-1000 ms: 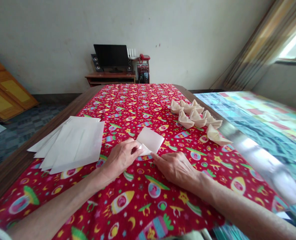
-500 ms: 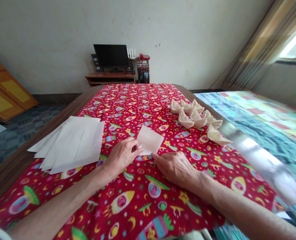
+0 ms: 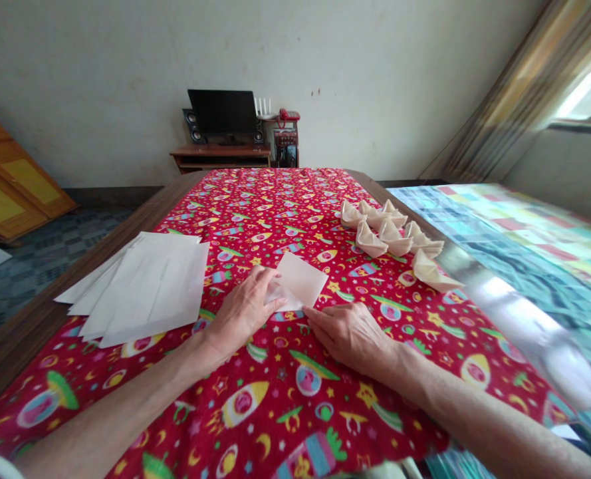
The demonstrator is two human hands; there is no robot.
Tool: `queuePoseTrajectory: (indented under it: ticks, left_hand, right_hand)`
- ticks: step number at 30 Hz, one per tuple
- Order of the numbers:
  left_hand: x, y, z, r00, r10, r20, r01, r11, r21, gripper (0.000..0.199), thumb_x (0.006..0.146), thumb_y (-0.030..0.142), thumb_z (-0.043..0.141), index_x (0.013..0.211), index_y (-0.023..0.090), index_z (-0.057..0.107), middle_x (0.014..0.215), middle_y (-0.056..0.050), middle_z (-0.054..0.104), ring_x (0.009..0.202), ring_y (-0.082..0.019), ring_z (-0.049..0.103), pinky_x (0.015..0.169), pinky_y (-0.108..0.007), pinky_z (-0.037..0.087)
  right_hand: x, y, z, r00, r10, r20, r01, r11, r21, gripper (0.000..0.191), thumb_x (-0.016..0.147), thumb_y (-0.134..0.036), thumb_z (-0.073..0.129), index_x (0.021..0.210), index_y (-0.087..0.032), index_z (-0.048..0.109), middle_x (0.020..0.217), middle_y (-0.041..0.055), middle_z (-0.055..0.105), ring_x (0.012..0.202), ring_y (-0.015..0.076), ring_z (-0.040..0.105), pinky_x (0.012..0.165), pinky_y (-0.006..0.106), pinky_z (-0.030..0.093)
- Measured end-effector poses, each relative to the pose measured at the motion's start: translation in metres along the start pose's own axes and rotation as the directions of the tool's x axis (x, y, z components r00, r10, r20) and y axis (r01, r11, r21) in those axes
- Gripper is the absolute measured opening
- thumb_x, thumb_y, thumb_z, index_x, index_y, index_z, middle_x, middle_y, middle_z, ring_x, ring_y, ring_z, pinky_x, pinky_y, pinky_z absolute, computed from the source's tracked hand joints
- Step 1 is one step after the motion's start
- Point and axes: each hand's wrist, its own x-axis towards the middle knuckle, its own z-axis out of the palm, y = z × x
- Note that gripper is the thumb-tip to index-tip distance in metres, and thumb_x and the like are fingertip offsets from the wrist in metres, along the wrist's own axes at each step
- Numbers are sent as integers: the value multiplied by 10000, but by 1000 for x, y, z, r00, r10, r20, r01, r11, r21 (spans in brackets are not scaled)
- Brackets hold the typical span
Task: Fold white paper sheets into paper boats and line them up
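A small folded white paper [image 3: 302, 279] lies on the red patterned cloth [image 3: 280, 229], turned at an angle. At its left side my left hand [image 3: 248, 303] has the paper's left part between thumb and fingers. My right hand [image 3: 348, 330] rests on the cloth, its fingertips together on the paper's bottom corner. To the left lies a fanned stack of white sheets [image 3: 150, 286]. Several folded cream paper pieces with raised points [image 3: 395, 237] stand in rows at the right of the cloth.
Beyond the table are a monitor [image 3: 223, 112] with speakers on a low stand, and a red telephone [image 3: 288, 116]. A bed with a patterned cover [image 3: 514, 266] adjoins the table on the right. An orange cabinet [image 3: 18, 176] stands at the far left.
My left fingers have shifted slightly up and left, and more of the paper's left part shows between thumb and fingers. My right hand has stayed in place.
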Motion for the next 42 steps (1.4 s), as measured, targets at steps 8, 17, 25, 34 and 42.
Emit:
queuePoseTrajectory:
  ticks: [8,17,25,34,42]
  left_hand:
    - [-7,18,-10,933,347,97,-357,927,118,276,904,151,470,1101,255,633,1128,-23,600,997,-189,531,865,-338,466]
    - [-23,12,-7,904,383,191,-413,898,150,519,826,26,375,1304,193,488,1336,-36,527,1269,-190,413,1090,-408,309]
    - [-38,6,-17,899,339,277,-404,886,227,700,716,-36,340,1375,194,392,1427,-31,419,1352,-182,308,1123,-430,247]
    - [-58,-15,-26,907,342,247,-400,884,242,679,740,-12,350,1372,230,404,1408,-24,445,1336,-171,341,1103,-385,303]
    - [-61,-11,-37,932,343,115,-361,901,240,528,786,-13,344,1237,159,560,1348,-61,514,1285,-188,413,1075,-364,374]
  right_hand:
    - [3,-3,-2,999,37,6,-37,999,-5,285,958,-255,336,1107,-179,567,671,-3,647,501,81,501,479,277,157]
    - [4,-4,-6,999,39,19,-38,998,-55,271,936,-228,371,1131,-202,557,677,-1,658,498,91,535,471,272,176]
    - [2,-4,-6,999,35,17,-33,998,-58,263,946,-237,359,1076,-202,584,677,0,660,511,93,545,474,273,172]
    - [2,-4,-6,999,35,10,-34,997,-73,271,952,-250,364,1115,-208,577,689,7,671,526,101,573,468,270,180]
    - [2,-4,-4,999,29,21,-27,997,-77,283,950,-246,366,1136,-199,574,712,26,679,557,113,585,482,252,205]
